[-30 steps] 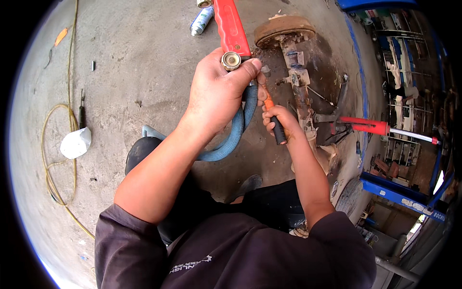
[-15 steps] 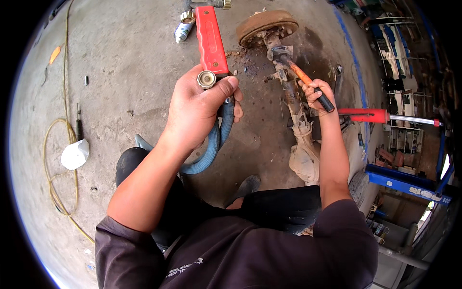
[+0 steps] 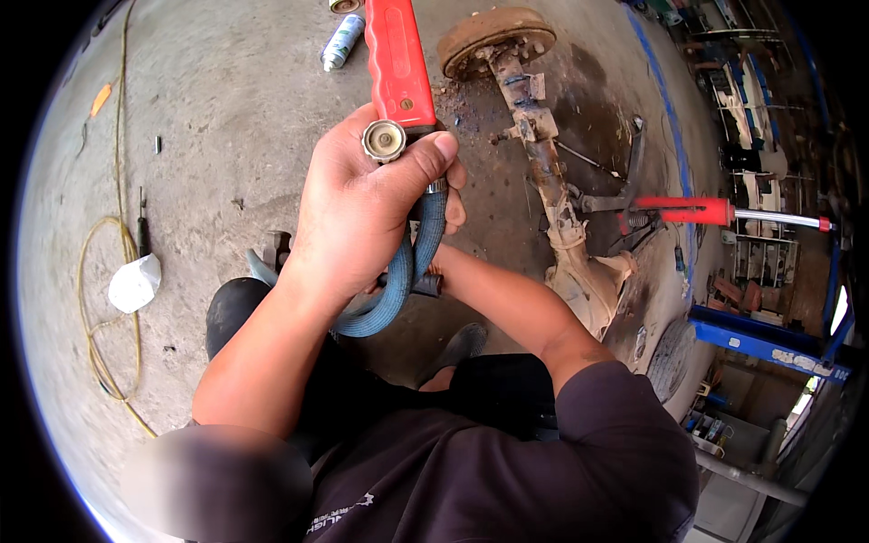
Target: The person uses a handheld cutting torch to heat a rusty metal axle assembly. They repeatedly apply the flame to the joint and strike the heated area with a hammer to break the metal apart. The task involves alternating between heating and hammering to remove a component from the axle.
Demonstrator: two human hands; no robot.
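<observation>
My left hand [image 3: 367, 195] is closed around the lower end of a gas torch's red handle [image 3: 396, 68], by a round valve knob [image 3: 384, 140]. From the torch's base a blue hose [image 3: 376, 308] loops down under my left wrist. My right hand [image 3: 438, 262] is mostly hidden behind my left hand and the hose. It grips a hammer, whose head [image 3: 277, 246] shows left of my left wrist and whose black handle end [image 3: 426, 284] shows beside the hose. To the right lies a rusty vehicle axle [image 3: 546, 167] with a brake drum [image 3: 496, 41] at its far end.
A spray can [image 3: 343, 42] lies on the concrete beyond my left hand. At the left are a yellow hose [image 3: 122, 181], a screwdriver [image 3: 143, 231] and a white piece [image 3: 135, 282]. A red jack handle [image 3: 683, 210] and a blue metal frame [image 3: 769, 344] stand at the right.
My right hand has drawn the hammer away from the axle, bringing it left and nearer, beneath my left forearm. My left hand still holds the torch, which has shifted slightly.
</observation>
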